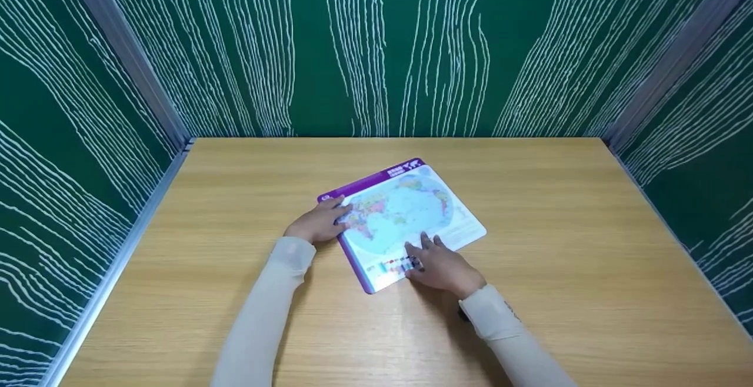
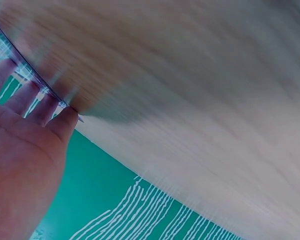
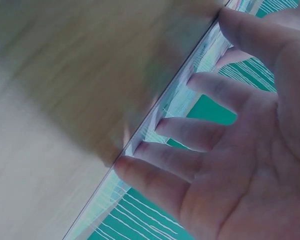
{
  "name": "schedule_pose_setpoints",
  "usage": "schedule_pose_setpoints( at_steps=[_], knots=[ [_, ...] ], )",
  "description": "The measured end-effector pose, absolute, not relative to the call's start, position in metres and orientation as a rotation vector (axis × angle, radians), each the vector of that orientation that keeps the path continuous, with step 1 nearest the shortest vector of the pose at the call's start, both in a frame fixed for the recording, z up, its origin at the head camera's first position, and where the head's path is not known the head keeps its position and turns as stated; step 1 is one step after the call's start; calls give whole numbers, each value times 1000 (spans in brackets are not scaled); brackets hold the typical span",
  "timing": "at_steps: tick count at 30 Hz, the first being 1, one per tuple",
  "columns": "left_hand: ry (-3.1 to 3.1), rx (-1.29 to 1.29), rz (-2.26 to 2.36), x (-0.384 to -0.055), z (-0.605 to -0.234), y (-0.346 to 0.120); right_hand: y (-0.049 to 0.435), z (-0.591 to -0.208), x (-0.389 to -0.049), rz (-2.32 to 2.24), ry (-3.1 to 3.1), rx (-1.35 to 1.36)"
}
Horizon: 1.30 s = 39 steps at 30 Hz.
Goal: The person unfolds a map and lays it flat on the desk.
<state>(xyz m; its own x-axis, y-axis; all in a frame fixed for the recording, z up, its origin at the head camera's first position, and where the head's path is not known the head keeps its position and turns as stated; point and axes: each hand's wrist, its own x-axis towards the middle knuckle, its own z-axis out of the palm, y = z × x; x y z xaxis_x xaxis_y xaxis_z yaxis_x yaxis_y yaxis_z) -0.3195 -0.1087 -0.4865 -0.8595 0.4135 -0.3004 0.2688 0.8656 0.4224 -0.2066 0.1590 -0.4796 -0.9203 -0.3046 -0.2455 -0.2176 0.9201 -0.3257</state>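
Observation:
A flat world map sheet (image 1: 412, 216) with a purple border along its top and left sides lies turned at an angle on the wooden table. My left hand (image 1: 317, 222) rests its fingers on the sheet's left edge. At the lower edge, my right hand (image 1: 444, 266) touches the printed flags and legend with spread fingers. The right wrist view shows the right hand (image 3: 240, 155) with fairly straight fingertips against the shiny map surface (image 3: 182, 82). In the left wrist view, the left hand (image 2: 25, 155) likewise has its fingertips against the sheet, seen almost edge-on.
The wooden table (image 1: 559, 210) extends on all sides of the map. Green panels (image 1: 312, 81) with wavy white lines stand behind and at both sides, joined by grey metal posts (image 1: 126, 46). A grey rail (image 1: 126, 252) runs along the table's left edge.

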Motion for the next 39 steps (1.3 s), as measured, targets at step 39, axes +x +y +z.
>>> schedule_pose_setpoints(
  at_steps=[39],
  knots=[
    [2684, 622, 469, -303, -491, -112, 200, -478, -241, -649, 2607, -416]
  ],
)
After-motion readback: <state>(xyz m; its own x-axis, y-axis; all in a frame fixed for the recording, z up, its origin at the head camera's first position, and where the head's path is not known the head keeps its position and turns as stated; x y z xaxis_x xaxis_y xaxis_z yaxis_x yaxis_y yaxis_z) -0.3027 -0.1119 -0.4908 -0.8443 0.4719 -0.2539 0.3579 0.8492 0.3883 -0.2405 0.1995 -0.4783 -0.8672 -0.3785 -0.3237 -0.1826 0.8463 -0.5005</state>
